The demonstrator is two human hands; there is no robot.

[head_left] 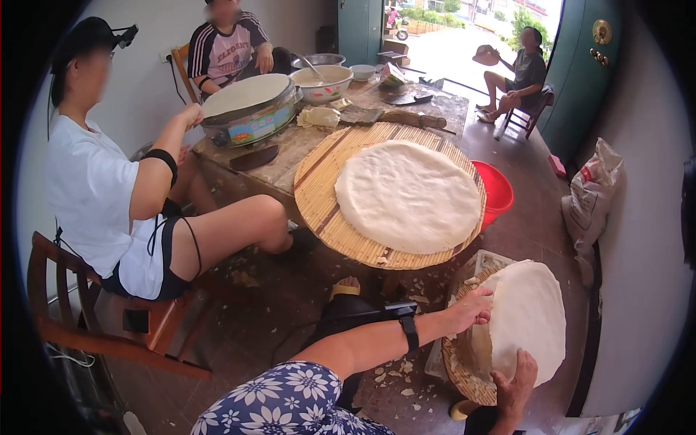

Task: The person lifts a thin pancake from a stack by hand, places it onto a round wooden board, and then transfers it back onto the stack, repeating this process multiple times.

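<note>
A large pale round flatbread (533,319) lies over a woven basket (464,373) at the lower right, its near-left edge lifted or folded fairly straight. My left hand (471,310) has its fingers curled at the upper part of that edge. Lower down, my right hand (516,384) grips the same edge, thumb at the side and fingertips on the top face; how firmly is hard to see. Another flatbread (409,196), broad and slightly wrinkled, rests flat on a round slatted mat (319,163) in front of me.
A person in white at left touches a round griddle (250,123) on the wooden table (279,170). Another sits behind it, and a third by the doorway. A batter bowl (321,88), cleaver (409,100), red bucket (496,192) and sack (591,203) stand around. Crumbs litter the floor.
</note>
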